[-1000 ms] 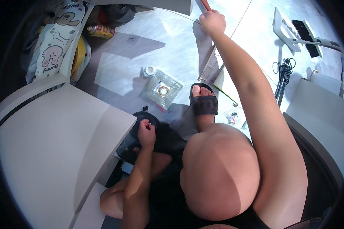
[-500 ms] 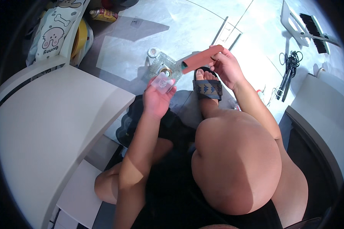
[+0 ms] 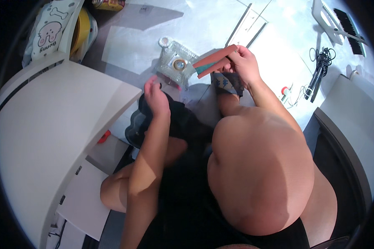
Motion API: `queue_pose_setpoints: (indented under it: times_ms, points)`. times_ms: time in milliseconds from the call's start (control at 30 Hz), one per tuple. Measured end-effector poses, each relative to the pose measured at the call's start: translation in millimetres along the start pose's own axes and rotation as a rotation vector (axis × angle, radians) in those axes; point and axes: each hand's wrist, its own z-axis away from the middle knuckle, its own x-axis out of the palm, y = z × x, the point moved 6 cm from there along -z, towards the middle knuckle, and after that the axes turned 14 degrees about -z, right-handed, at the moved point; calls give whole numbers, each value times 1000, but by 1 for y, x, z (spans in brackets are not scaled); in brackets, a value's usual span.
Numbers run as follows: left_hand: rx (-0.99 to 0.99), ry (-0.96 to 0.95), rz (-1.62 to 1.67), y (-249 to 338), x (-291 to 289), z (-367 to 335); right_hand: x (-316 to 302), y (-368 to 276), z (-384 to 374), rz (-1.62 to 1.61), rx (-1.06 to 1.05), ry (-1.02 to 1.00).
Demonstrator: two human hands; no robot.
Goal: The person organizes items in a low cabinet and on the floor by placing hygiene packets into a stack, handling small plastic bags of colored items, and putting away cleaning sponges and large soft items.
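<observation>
My right hand (image 3: pixel 246 64) pinches one end of a reddish-brown folded sleeve (image 3: pixel 216 58); its green inner side shows along the gap. To the left of the sleeve, a clear, bubbly-looking package (image 3: pixel 170 56) lies on the floor. A round gold-rimmed piece (image 3: pixel 179 64) sits on the package, and a small round white item (image 3: pixel 165 42) is at its far corner. My left hand (image 3: pixel 157 98) hovers just near of the package with its fingers loosely apart and nothing visible in them. Faint see-through plastic with a pink edge (image 3: pixel 179 88) shows beside that hand, its shape unclear.
A pale tabletop (image 3: pixel 66 112) takes up the left side. My slippered foot (image 3: pixel 228 85) is below the sleeve. On the right are a coiled black cable (image 3: pixel 322 64), a small red-topped item (image 3: pixel 284 90), a dustpan (image 3: pixel 326 20) and a black-bristled brush (image 3: pixel 349 31).
My left hand has drawn back toward me, and the small translucent box is no longer in it. The sleeve in my right hand has turned and now shows more green inside.
</observation>
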Motion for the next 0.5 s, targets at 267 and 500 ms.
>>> queue_pose_setpoints:
  times_ms: [267, 500]
  points:
    - [479, -495, -490, 80, 52, 36, 80, 14, -3, 366, -27, -422]
    - [-66, -525, 103, 0, 4, 7, 84, 49, 1, 338, 154, -468]
